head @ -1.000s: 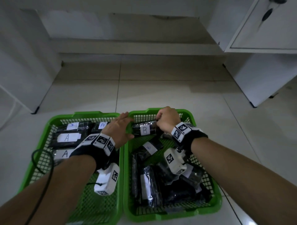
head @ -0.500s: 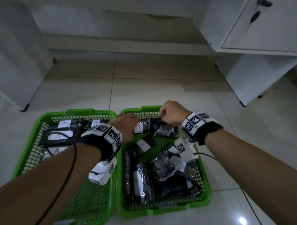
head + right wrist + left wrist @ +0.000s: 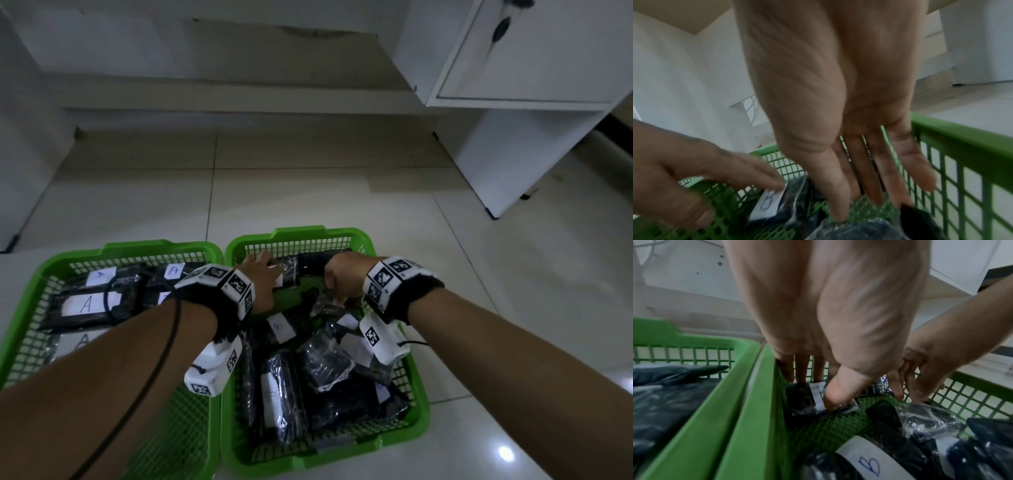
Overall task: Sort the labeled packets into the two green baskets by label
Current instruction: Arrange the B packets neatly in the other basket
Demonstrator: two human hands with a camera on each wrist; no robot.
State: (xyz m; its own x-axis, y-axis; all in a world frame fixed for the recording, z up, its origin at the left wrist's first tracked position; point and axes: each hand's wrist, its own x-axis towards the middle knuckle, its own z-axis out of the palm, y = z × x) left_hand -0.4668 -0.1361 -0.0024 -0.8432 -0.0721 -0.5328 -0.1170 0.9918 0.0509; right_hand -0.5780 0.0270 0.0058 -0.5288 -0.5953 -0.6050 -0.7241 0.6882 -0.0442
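Both hands sit at the far end of the right basket point(image 3: 416, 404): left hand point(image 3: 262, 284) pins the B-labelled packet point(image 3: 291, 272) under its thumb, right hand point(image 3: 342, 275) lies slack-fingered beside it; the packet's length runs crosswise between them.

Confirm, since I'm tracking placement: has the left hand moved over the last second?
Yes: the left hand has shifted rightward from the baskets' shared rims into the right basket, pinching the B packet.
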